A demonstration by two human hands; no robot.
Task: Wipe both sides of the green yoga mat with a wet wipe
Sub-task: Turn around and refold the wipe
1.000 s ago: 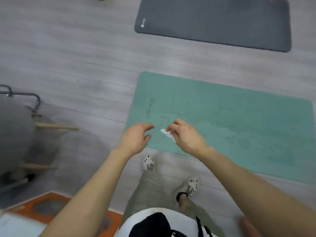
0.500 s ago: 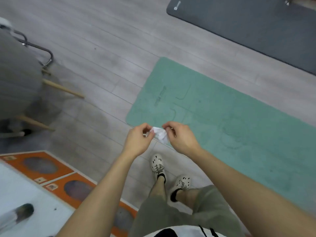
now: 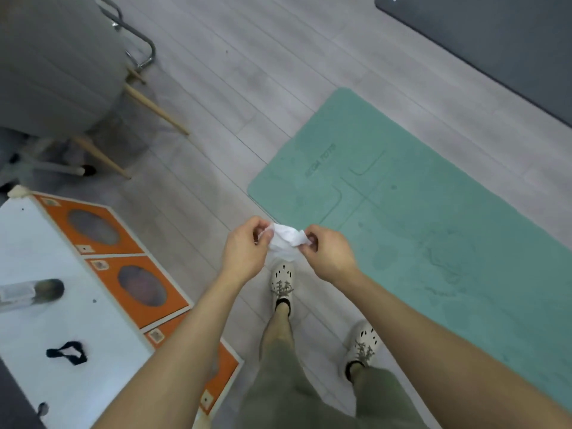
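1. Since a second ago, the left hand (image 3: 244,252) has joined the right hand (image 3: 331,255) on the wipe (image 3: 286,239).
2. Both hands pinch the crumpled wipe by opposite ends, close together, above the floor (image 3: 232,103).
3. The mat (image 3: 433,227) lies flat on the floor to the right, its near corner just beyond the wipe.

Single view, worn on the head, wide-angle. Looks forward and steeply down from standing height. Holds the left hand (image 3: 244,250) and right hand (image 3: 332,257) near frame centre, close to the lens, with the shoes (image 3: 282,281) directly beneath. Takes in the floor (image 3: 232,88) across the top, the green yoga mat (image 3: 433,227) at right, a white desk (image 3: 93,335) at lower left. Sits rolled against the room, with floorboards running diagonally.
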